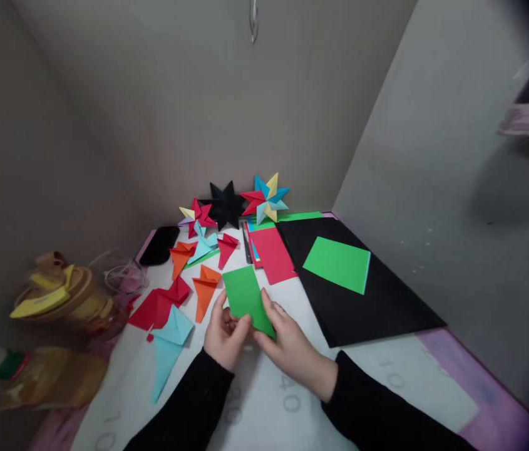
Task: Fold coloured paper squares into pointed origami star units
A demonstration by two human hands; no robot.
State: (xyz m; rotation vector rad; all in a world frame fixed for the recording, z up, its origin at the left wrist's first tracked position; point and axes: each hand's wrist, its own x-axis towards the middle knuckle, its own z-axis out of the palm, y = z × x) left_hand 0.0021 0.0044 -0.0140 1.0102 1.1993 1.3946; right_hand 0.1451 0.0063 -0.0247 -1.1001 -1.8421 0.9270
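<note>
A green paper rectangle (246, 293) is held up over the white mat between my two hands. My left hand (226, 333) grips its lower left edge, thumb in front and fingers curled behind. My right hand (287, 344) pinches its lower right edge between thumb and fingers. Left of my hands lie an orange folded piece (206, 289), a light blue folded piece (170, 344) and a red folded piece (158, 304). To the right, another green sheet (338, 264) rests on large black paper (367, 313). Red paper (273, 254) lies just beyond my hands.
Folded paper stars, one black (226, 204) and one multicoloured (267, 198), stand against the back wall. A black phone (161, 245) lies at the back left. Beyond the left edge are a basket-like container (71, 297) and a brown bag (52, 376). Walls surround the mat.
</note>
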